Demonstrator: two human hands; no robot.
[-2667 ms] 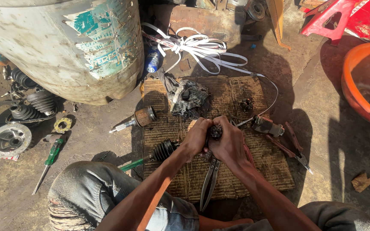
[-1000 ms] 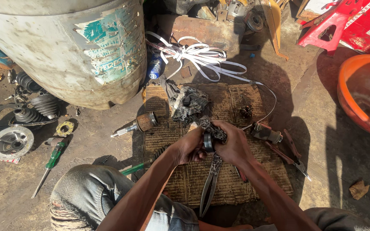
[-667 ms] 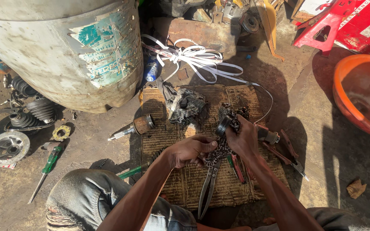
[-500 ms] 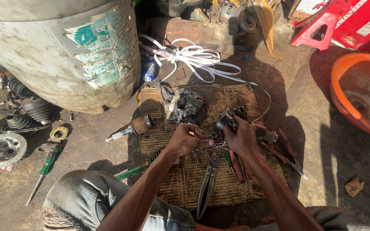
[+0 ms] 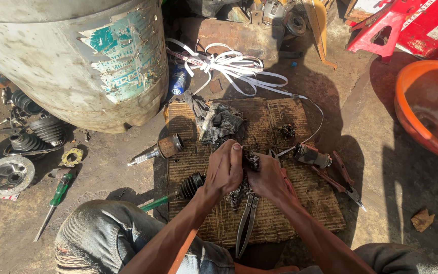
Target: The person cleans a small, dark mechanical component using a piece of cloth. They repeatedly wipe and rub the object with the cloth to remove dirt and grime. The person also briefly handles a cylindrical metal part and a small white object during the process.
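My left hand (image 5: pixel 225 171) and my right hand (image 5: pixel 268 178) are pressed together over the middle of a worn cardboard mat (image 5: pixel 310 203). Both close on a small, dark, greasy metal part (image 5: pixel 252 161), mostly hidden by my fingers. Greasy bits hang below the hands. Long metal pliers (image 5: pixel 247 220) lie on the mat just under my wrists, handles toward me. A black rubber boot (image 5: pixel 191 184) on a green-handled shaft lies left of my left hand.
A dirty rag (image 5: pixel 221 122), a joint shaft (image 5: pixel 162 148), a cylindrical part (image 5: pixel 310 155) and red-handled pliers (image 5: pixel 344 178) lie around the mat. A big drum (image 5: pixel 77 61) stands far left, white straps (image 5: pixel 234 66) behind, an orange basin (image 5: pixel 422 116) right, a green screwdriver (image 5: pixel 57 192) left.
My right hand, which had reached toward the mat's far right, has come back to meet my left hand. Both hands now hold the small part together nearer to me.
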